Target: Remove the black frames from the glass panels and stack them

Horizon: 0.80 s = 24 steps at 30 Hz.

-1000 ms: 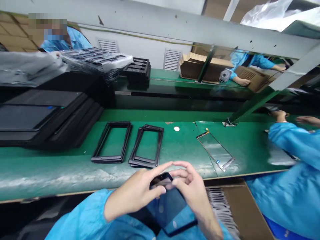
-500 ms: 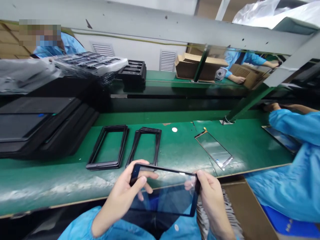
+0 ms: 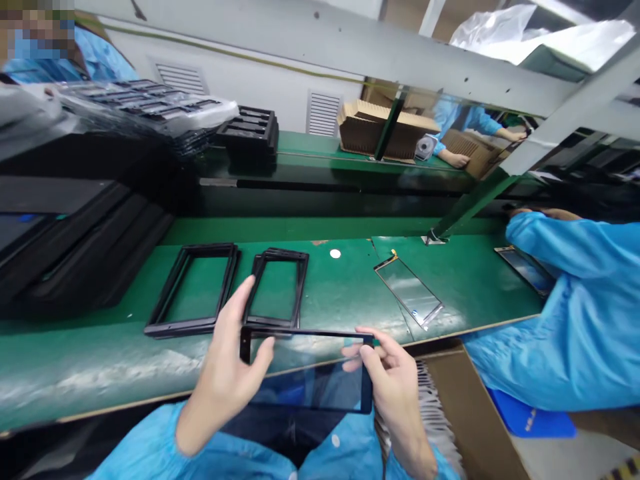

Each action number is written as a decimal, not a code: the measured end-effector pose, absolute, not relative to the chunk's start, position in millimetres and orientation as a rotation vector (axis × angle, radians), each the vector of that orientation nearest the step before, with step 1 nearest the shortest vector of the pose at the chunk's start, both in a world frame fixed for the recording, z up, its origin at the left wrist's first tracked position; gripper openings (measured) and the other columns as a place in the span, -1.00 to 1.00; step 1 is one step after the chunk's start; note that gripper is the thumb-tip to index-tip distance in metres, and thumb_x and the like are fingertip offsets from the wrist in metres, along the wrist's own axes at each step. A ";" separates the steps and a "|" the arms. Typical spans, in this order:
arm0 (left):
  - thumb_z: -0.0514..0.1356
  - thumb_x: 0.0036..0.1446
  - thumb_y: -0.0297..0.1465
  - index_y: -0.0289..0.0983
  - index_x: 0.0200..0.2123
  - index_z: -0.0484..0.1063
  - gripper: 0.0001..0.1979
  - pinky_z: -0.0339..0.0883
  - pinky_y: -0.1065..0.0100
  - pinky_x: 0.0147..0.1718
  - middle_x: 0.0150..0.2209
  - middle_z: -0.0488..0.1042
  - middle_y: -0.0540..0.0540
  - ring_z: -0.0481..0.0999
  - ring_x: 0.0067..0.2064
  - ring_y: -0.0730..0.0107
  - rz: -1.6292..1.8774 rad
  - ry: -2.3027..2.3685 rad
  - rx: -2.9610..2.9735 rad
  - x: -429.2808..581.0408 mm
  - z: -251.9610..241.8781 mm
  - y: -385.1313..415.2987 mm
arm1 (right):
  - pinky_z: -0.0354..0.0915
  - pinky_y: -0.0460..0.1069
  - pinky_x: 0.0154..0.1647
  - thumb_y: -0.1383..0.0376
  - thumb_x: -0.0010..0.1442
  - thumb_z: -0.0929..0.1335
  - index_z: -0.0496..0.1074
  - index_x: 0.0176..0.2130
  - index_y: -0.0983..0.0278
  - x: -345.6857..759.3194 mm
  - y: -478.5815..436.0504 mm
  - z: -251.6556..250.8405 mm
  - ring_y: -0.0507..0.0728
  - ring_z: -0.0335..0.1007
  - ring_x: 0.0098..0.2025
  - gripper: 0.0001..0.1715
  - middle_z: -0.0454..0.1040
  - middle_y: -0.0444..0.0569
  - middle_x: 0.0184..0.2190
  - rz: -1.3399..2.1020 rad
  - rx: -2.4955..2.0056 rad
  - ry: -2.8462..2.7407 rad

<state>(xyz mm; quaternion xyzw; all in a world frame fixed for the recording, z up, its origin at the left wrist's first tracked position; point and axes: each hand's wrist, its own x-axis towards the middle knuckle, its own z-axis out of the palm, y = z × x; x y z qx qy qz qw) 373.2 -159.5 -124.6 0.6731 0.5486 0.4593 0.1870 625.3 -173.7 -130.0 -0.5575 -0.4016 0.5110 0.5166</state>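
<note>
While the right hand [image 3: 397, 383] pinches the right end of a flat, rectangular, see-through glass panel with a glossy black border [image 3: 310, 377], its thumb on the upper face and fingertips showing through from behind, the left hand [image 3: 225, 370] spreads around the opposite end. That hand's thumb lies across the face, its forefinger points straight upward, and its remaining fingers are hidden; whether it bears any grip cannot be told. The panel is held lengthwise across the front edge of the glossy, scuffed green tabletop [image 3: 345, 287], its lower part reaching past that edge over the lap. Behind the left hand, inward from the front edge, sit a squared stack of hollow matte-black rectangular frames [image 3: 183, 328] and, just beside it, a skewed stack of thinner-looking black frames [image 3: 303, 293], their corners fanned. A smooth white round disc [image 3: 335, 254] lies farther back. Toward the tabletop's right end, a thin clear glass sheet with a dark outline and yellow tab [image 3: 410, 290] lies slantwise, one corner near the front edge. Beyond it, a co-worker's crinkled blue sleeve [image 3: 545, 240] reaches over a dark, shiny rectangular panel [image 3: 524, 268].
</note>
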 end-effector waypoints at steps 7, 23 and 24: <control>0.15 0.46 -0.33 -0.18 -0.05 0.65 -0.75 0.53 0.20 -0.12 -0.15 0.75 -0.05 0.73 -0.14 0.16 0.772 1.117 2.396 387.4 -106.4 -142.2 | 0.61 0.01 -0.38 -0.01 0.18 0.51 0.66 -0.10 0.15 616.8 -181.6 -133.0 0.24 0.72 -0.47 -0.62 0.76 0.00 -0.44 1.204 -1.358 -1.075; 0.28 0.31 -0.03 -0.34 0.14 0.58 -0.45 0.59 0.37 -0.47 -0.07 0.72 -0.33 0.76 -0.25 0.11 0.928 1.121 0.943 391.8 -121.5 -170.9 | 0.59 0.03 -0.27 -0.10 0.24 0.45 0.73 -0.15 0.17 623.9 -156.7 -140.6 0.26 0.75 -0.31 -0.54 0.78 0.11 -0.25 1.617 -1.183 -0.908; 0.30 0.29 -0.03 -0.33 0.15 0.57 -0.44 0.60 0.37 -0.47 -0.07 0.71 -0.34 0.76 -0.25 0.10 0.947 1.119 0.915 391.0 -121.7 -172.2 | 0.58 0.02 -0.32 -0.11 0.23 0.45 0.73 -0.21 0.19 622.5 -155.6 -141.5 0.24 0.74 -0.38 -0.54 0.78 0.10 -0.34 1.597 -1.190 -0.915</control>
